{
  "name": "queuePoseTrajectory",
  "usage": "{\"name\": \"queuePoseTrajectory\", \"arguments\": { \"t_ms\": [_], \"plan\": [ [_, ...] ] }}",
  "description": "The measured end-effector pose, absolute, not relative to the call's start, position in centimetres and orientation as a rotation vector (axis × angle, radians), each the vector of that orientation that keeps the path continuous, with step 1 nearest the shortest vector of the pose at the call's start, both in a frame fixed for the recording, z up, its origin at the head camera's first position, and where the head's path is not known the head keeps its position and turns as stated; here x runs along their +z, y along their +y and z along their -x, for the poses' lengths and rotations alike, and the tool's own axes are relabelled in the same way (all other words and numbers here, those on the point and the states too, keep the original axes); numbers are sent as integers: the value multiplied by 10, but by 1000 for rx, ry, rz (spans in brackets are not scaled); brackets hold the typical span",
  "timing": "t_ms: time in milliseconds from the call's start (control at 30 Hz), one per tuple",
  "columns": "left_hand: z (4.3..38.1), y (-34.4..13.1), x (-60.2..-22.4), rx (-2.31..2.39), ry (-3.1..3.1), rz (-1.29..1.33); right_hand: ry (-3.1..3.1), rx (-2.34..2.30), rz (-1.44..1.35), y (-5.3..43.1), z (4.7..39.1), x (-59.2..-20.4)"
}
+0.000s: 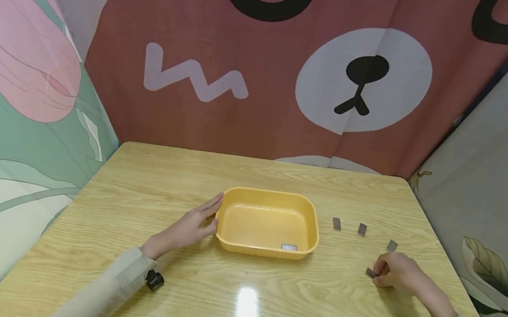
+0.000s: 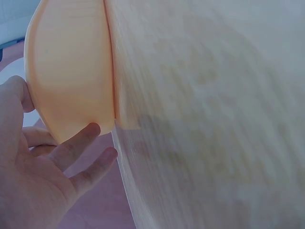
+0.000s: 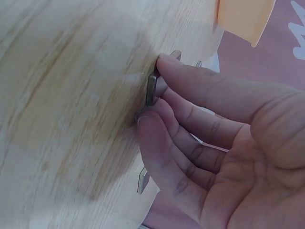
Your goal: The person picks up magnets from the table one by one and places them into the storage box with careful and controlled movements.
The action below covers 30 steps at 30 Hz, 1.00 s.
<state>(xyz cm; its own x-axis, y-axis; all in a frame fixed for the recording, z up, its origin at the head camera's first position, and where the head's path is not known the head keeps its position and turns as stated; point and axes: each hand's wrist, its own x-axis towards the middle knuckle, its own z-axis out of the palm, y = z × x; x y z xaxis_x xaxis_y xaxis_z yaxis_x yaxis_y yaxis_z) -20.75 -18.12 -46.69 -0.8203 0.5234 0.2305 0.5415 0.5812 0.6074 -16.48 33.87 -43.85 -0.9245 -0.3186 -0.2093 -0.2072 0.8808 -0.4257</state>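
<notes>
A yellow plastic tray (image 1: 272, 198) stands near the middle of the wooden table. My left hand (image 1: 185, 228) rests at its left end, the fingers fairly straight and touching the outer wall and rim. In the left wrist view, fingertips (image 2: 93, 129) lie against the tray's outer side. At the right, my right hand (image 1: 401, 274) pinches a small dark grey rectangular block (image 3: 151, 88) on edge between thumb and fingertips, close to the tabletop. Another such block (image 1: 289, 247), its top pale with glare, lies inside the tray along the front wall.
Between the tray and the right hand lie more small grey blocks, one (image 1: 337, 223) near the tray, a second (image 1: 362, 229) farther right and a third (image 1: 392, 246) just behind the right hand. A brown printed curtain (image 1: 258, 127) hangs behind the table (image 1: 177, 165).
</notes>
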Motion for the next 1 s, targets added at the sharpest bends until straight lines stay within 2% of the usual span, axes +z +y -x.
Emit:
{"name": "queuePoseTrajectory", "arguments": {
  "t_ms": [1000],
  "plan": [
    [208, -182, -468, -1066, -2760, 941, 2592, -815, 499, 339, 174, -441]
  ]
}}
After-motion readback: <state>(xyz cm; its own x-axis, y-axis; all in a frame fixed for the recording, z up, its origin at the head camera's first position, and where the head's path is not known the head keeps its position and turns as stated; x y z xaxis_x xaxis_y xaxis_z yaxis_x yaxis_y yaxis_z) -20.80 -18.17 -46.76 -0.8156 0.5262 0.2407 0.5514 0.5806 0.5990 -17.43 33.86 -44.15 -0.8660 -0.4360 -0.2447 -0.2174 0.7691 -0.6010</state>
